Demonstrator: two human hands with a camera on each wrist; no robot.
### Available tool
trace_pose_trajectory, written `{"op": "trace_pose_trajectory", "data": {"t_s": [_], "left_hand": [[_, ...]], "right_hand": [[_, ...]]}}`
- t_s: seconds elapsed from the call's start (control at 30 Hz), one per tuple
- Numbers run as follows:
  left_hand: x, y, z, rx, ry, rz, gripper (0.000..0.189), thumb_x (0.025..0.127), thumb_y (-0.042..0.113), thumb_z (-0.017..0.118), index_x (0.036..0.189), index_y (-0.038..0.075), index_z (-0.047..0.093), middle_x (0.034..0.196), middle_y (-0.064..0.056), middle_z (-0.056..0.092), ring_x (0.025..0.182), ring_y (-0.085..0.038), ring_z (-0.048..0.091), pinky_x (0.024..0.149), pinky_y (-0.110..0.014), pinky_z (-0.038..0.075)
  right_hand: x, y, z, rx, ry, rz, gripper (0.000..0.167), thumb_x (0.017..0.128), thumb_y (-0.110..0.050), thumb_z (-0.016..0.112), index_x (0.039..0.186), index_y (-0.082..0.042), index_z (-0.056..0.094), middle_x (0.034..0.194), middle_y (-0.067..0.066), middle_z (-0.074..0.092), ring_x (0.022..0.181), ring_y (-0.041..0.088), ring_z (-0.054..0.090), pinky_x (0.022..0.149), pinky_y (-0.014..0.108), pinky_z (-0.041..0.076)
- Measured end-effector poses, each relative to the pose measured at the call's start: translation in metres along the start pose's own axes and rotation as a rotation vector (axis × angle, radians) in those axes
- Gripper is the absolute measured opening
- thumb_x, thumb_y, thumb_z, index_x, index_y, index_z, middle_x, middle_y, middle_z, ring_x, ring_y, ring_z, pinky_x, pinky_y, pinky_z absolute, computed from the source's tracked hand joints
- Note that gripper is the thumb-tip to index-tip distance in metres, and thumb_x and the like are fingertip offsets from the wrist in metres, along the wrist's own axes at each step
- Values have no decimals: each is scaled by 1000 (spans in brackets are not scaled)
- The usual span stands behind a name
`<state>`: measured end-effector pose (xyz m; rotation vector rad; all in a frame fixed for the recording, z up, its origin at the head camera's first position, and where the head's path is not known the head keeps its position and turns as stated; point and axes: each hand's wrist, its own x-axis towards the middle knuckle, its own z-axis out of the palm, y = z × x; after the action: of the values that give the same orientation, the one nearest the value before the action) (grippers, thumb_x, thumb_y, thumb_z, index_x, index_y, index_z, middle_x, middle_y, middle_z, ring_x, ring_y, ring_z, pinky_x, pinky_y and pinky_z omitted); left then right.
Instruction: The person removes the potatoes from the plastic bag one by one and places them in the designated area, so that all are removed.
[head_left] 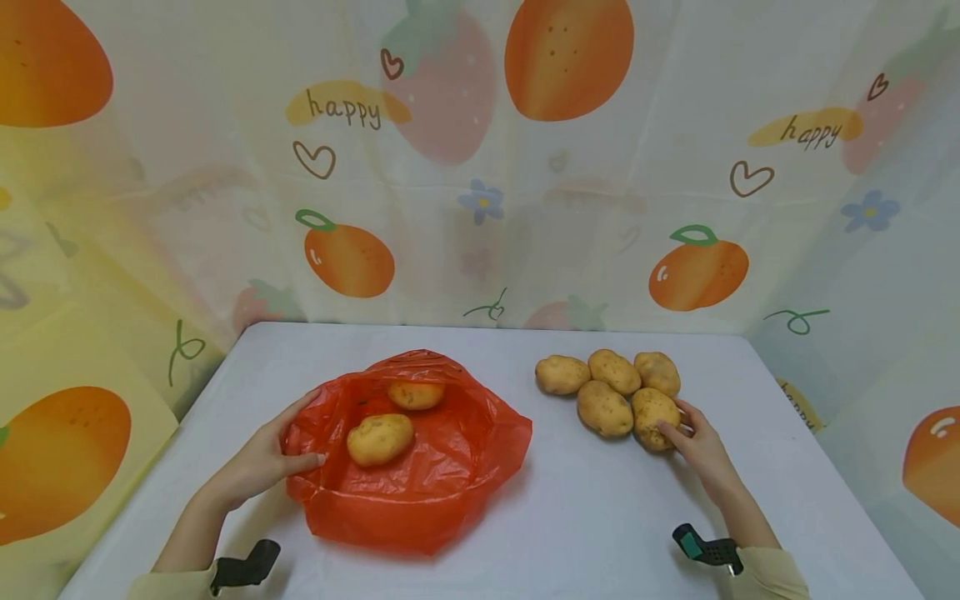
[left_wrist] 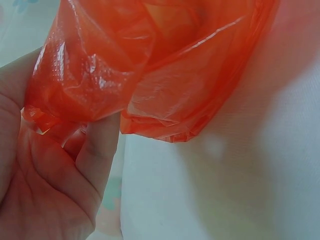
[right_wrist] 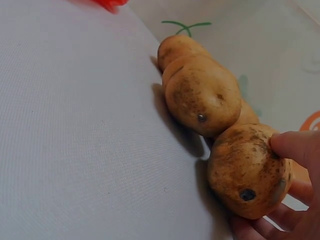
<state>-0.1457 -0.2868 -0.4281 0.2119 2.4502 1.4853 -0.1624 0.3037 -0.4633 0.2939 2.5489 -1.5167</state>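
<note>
A red plastic bag lies with its mouth wide on the left half of the table. Inside it are two potatoes, a nearer potato and a farther potato partly covered by the rim. My left hand holds the bag's left edge, thumb inside and fingers behind the plastic. On the right, my right hand grips the front right potato of a group, thumb on its near side and fingers round its far side. That potato still touches the table beside the others.
Several other potatoes sit close together, among them a left potato, a front potato and a back right potato. The white table ends at a fruit-printed curtain behind and at both sides.
</note>
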Motion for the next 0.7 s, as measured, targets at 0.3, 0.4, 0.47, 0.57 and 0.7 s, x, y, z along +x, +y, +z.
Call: {"op": "trace_pose_trajectory", "data": {"t_s": [0.3,0.4,0.47,0.57,0.7], "left_hand": [[1,-2,1,9,7,-5,89,77,20,73,147,30,19,142,-18,34,120,-39,41,80,-35,54],[1,-3,1,7,4,2,89,77,20,73,147,30,19,142,-18,34,120,-39,41,80,-35,54],[0,-3,1,5,4,10,89,77,19,73,147,30,18,142,-18,34,120,-38,41,80,-35,54],[0,-4,1,16,3,24,89,78,19,73,147,29,18,141,-19,34,119,-39,42,80,-35,54],[1,-6,1,20,7,17,89,77,21,73,147,31,18,141,-17,35,119,-37,42,80,-34,54]], "right_hand": [[-1,-1,2,-1,2,-11,77,94,-39,47,147,-1,5,143,32,20,129,43,30,103,50,35],[-2,-1,2,-6,9,-14,77,94,-40,47,147,-2,6,143,31,21,129,43,31,102,49,36],[-2,-2,2,-14,11,-13,77,94,-42,46,147,-3,5,143,31,20,129,42,31,102,50,36],[-3,-3,2,-21,11,-6,79,94,-44,45,147,-4,4,144,32,18,130,43,29,102,52,35],[-4,-4,2,-27,13,-8,81,93,-46,46,148,-5,4,145,32,16,131,46,26,102,54,33]]}}
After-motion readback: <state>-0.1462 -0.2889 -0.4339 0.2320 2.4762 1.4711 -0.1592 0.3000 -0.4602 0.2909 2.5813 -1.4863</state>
